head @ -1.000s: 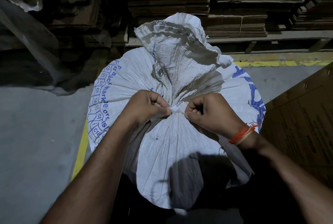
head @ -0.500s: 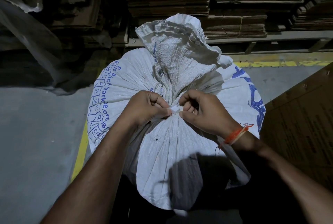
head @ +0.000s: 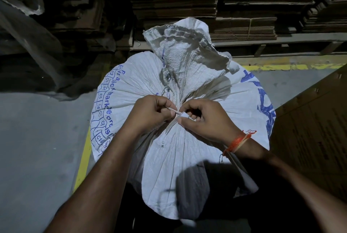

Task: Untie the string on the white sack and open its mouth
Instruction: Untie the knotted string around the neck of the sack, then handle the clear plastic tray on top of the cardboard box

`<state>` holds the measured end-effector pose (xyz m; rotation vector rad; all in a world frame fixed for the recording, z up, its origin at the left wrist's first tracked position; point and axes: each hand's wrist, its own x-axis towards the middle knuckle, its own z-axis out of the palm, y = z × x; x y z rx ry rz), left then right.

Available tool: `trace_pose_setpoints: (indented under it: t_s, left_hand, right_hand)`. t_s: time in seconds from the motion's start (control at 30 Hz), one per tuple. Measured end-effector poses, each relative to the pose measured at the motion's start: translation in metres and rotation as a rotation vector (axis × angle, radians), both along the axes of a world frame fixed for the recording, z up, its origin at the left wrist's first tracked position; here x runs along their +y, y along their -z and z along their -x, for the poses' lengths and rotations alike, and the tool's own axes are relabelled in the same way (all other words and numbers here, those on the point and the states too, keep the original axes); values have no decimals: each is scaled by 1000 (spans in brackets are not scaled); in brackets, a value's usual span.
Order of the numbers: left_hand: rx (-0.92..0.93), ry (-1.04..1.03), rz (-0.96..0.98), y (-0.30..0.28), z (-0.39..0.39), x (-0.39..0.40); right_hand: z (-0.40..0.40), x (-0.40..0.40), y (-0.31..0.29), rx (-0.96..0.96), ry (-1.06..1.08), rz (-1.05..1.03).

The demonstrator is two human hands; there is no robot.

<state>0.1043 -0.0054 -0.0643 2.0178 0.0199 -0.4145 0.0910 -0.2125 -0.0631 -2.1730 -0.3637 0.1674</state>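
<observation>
Knot-picking stage, judging by the pinch. Left hand (head: 150, 113) clamped on a strand of white string (head: 173, 111) — pulled taut to its own side. Right hand (head: 203, 119) pinching the other strand just across, probably to steady the knot. White sack (head: 169, 167) gathered directly beneath both grips, mouth (head: 185, 48) bunched beyond — not yet opened.

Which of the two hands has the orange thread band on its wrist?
The right hand, on the right of the tied neck of the white sack. Its wrist carries the orange thread band; the left hand has a bare wrist.
</observation>
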Motion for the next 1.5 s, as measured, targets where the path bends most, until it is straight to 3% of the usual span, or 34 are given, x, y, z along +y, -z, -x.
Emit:
trace_pose_setpoints:
  t_s: [0.3,0.53,0.77,0.87,1.03,1.1,1.27,1.5]
  left_hand:
    - [19,-13,45,5,0,1]
    - [53,-18,46,11,-3,6]
    - [52,-33,25,3,0,3]
    - [-58,-102,-85,-5,7,2]
    - [-391,-208,-376,-32,36,-10]
    - [-511,-232,-395,-42,46,-19]
    - [-683,-55,-395,-52,62,-57]
    - [-546,284,-538,-39,36,-106]
  right_hand:
    - [0,-4,-8,48,33,-3]
    - [3,-5,-1,39,213,101]
    - [-1,-21,0,143,378,57]
    - [5,-31,0,192,416,32]
    - [30,-48,-7,216,484,-4]
    - [43,-55,-9,235,504,-21]
    - [73,-70,-15,268,531,-59]
    - [106,-94,-27,263,572,-50]
